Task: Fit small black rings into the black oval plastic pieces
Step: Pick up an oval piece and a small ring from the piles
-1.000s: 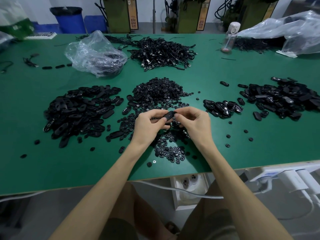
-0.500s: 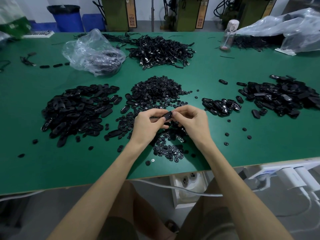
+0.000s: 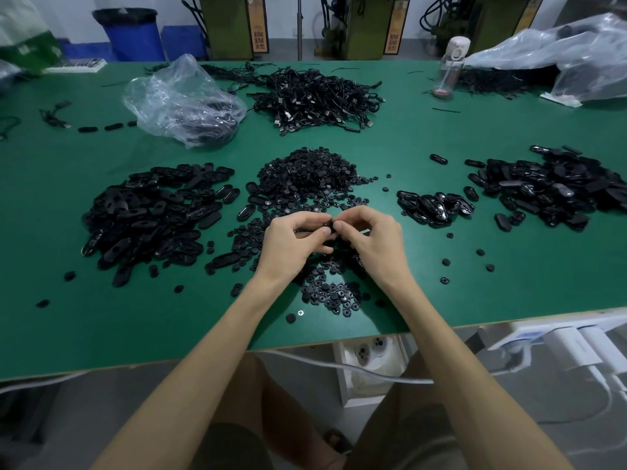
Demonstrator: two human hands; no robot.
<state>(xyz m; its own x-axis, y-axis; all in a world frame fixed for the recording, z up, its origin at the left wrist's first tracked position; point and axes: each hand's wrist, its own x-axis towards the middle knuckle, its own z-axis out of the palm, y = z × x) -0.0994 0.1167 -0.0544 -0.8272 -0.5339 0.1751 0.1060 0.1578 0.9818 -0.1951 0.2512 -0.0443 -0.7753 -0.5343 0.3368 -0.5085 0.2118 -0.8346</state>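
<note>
**Q:** How did the two hands stand?

**A:** The left hand (image 3: 291, 242) and the right hand (image 3: 373, 242) met just in front of the ring heap (image 3: 312, 174), above its scattered near edge. Both were closed tight with the fingers curled. The thumb and forefinger tips of each hand pinched one small black piece (image 3: 328, 227) held between them. The fingers hid most of it, so it could not be told whether a ring sat in it.

**Q:** What was counted on the table (image 3: 441, 300)?

**A:** There were two hands, one held piece and one ring heap. The oval pieces lay in three heaps. The broad oval heap (image 3: 152, 212) lay left of the ring heap, the small oval heap (image 3: 434, 206) just right of it, and the large oval heap (image 3: 556, 188) farther right. The parts within each heap were too many to count. A few loose rings lay to the right of the ring heap's near edge.

**Q:** And behind?

**A:** Behind the ring heap lay one cord heap (image 3: 315, 96). Behind and to the left sat one clear plastic bag (image 3: 183, 100) with dark contents. Behind and to the right stood one bottle (image 3: 449, 67), upright and well apart.
</note>
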